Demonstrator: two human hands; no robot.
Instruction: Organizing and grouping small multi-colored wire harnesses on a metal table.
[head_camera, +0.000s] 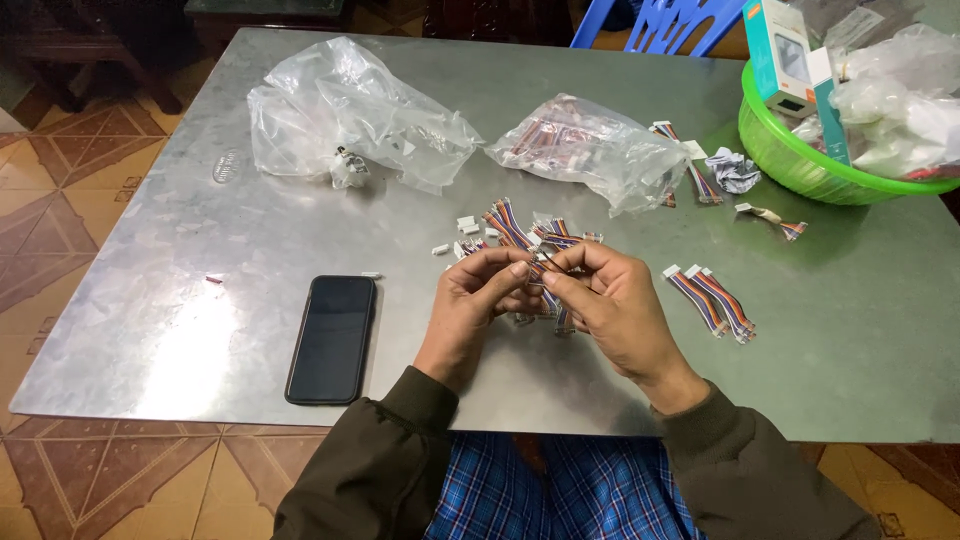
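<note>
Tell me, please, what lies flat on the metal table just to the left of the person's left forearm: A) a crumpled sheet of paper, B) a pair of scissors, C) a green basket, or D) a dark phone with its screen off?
D: a dark phone lies flat with its screen off on the metal table, beside the left hand, while the green basket sits at the far right.

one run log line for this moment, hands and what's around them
left hand: pinching ribbon cable | right hand: pinching same cable | phone: left of hands | cable pile: behind hands

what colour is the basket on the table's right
Bright green basket, clearest in the head view.
</note>
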